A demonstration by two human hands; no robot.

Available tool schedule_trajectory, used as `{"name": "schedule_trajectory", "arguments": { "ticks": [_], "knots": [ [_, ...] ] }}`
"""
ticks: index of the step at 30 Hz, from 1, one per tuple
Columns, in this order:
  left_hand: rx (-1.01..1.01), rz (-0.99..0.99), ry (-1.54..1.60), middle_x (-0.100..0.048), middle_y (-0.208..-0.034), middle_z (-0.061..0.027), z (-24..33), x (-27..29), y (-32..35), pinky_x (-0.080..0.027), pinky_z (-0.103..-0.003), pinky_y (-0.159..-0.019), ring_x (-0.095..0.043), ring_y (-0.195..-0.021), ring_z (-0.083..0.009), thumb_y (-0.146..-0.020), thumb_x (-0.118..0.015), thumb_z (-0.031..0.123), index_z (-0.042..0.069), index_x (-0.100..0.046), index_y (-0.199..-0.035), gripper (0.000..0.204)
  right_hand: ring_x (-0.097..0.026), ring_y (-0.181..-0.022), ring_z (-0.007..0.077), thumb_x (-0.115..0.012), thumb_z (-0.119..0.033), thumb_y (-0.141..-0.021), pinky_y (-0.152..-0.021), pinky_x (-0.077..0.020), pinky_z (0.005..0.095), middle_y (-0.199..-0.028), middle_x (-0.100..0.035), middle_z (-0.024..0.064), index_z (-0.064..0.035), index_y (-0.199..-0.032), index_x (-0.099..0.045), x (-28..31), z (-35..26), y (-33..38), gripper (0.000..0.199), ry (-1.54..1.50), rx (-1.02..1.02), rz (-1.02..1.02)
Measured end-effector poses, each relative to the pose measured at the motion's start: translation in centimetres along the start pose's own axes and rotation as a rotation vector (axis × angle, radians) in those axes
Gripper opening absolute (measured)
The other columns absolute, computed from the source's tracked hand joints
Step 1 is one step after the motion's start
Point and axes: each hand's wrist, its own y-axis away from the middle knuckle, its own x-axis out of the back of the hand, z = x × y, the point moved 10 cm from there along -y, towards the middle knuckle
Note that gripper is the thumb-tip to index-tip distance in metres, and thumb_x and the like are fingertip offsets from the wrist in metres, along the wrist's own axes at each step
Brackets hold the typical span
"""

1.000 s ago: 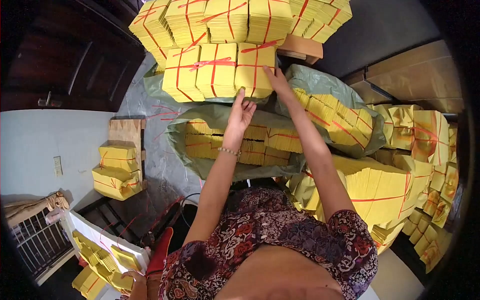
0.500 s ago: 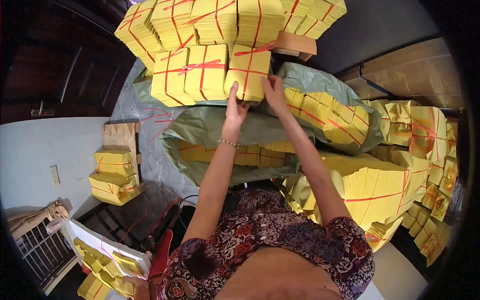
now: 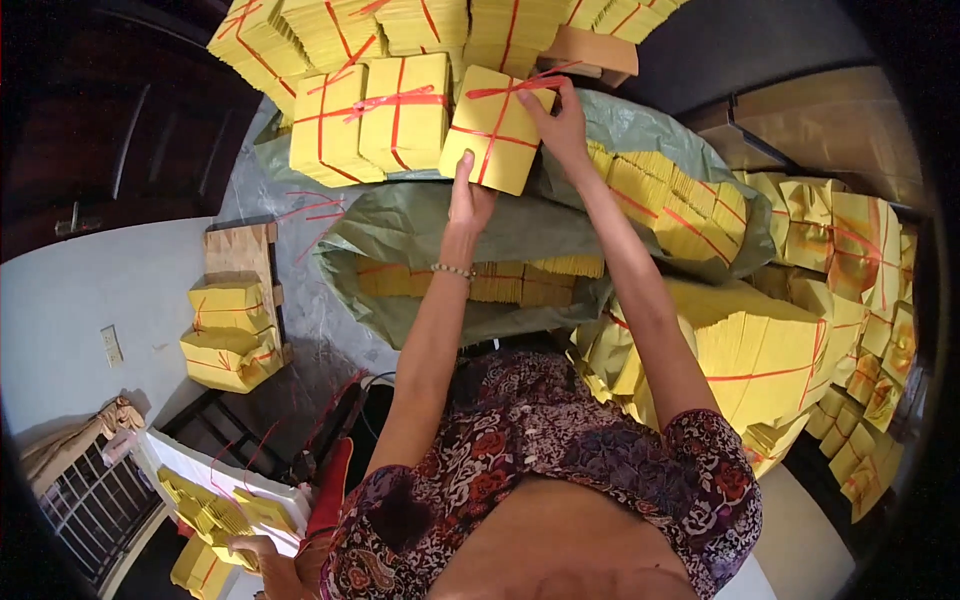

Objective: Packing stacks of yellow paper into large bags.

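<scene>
A bundle of yellow paper (image 3: 515,160), tied crosswise with red plastic string, tilts slightly in front of me. My left hand (image 3: 470,195) is closed on its near edge, thumb on top and fingers underneath. At the bundle's far right corner my right hand (image 3: 562,125) has closed fingers at the red string (image 3: 500,91), by the knot and its loose ends. Two similar tied bundles, one in the middle (image 3: 404,135) and one farther left (image 3: 312,150), stand side by side to the left of it.
Tall tied yellow stacks (image 3: 430,22) rise behind. Green sacks (image 3: 400,245) hold more bundles; a large yellow pile (image 3: 760,350) lies at right. A brown block (image 3: 590,55) sits at the far right. Another person's hand (image 3: 265,565) is at lower left, beside yellow paper.
The held bundle has turned and stands out from the two beside it. My right hand has moved from its right side up to the string at the far corner. The view has shifted slightly.
</scene>
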Motion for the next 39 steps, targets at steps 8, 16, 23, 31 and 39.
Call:
{"name": "schedule_trajectory", "arguments": {
  "ticks": [8, 16, 23, 31, 39],
  "knots": [
    [-0.042, -0.101, -0.047, -0.042, -0.136, -0.0125, 0.7, -1.5, 4.2, -0.035, -0.043, -0.104, -0.043, -0.124, -0.0275, -0.088, -0.054, 0.039, 0.005, -0.029, -0.139, 0.066, -0.056, -0.092, 0.0155, -0.073, -0.012, -0.079, -0.079, -0.0458, 0.0299, -0.097, -0.058, 0.0086, -0.0017, -0.103, -0.053, 5.6, -8.0, 9.0, 0.033, -0.03, 0.025, 0.209],
    [-0.257, -0.209, -0.412, -0.044, -0.133, -0.0128, 2.5, -0.6, 12.6, -0.041, -0.041, -0.1, -0.047, -0.12, -0.0255, -0.079, -0.066, 0.047, -0.001, -0.027, -0.137, 0.085, -0.052, -0.093, 0.0103, -0.068, -0.005, -0.083, -0.083, -0.0434, 0.0254, -0.101, -0.056, 0.0049, -0.0012, -0.106, -0.052, 9.5, -9.5, 17.5, 0.028, -0.281, -0.113, 0.315],
    [-0.345, 0.033, -0.68, -0.033, -0.132, -0.014, 5.6, 4.0, 20.0, -0.032, -0.039, -0.103, -0.038, -0.122, -0.027, -0.067, -0.073, 0.037, 0.003, -0.017, -0.136, 0.095, -0.052, -0.095, 0.0123, -0.066, -0.016, -0.085, -0.085, -0.0419, 0.0259, -0.103, -0.055, 0.0049, -0.0018, -0.105, -0.051, 4.7, 0.2, 29.0, 0.029, -0.411, -0.481, 0.095],
    [-0.235, 0.187, -1.015, -0.035, -0.127, -0.0156, 5.5, 8.7, 22.0, -0.034, -0.039, -0.102, -0.038, -0.119, -0.0259, -0.06, -0.084, 0.029, 0.004, -0.017, -0.134, 0.103, -0.041, -0.122, 0.0354, -0.078, -0.043, -0.061, -0.108, -0.0202, 0.0538, -0.118, -0.052, 0.0184, -0.0023, -0.122, -0.047, 2.1, 4.3, 34.5, 0.08, 0.9, 0.017, -0.831],
    [0.078, 0.468, -1.714, -0.032, -0.13, -0.0248, -2.0, 6.0, 20.1, -0.031, -0.053, -0.099, -0.036, -0.12, -0.0398, -0.048, -0.086, 0.048, 0.005, -0.022, -0.135, 0.116, -0.055, -0.098, 0.0289, -0.058, -0.009, -0.072, -0.103, -0.03, 0.0479, -0.093, -0.058, 0.0126, -0.0051, -0.087, -0.066, 4.3, 6.6, 41.5, 0.017, 1.017, 0.008, -0.843]
  ]
}}
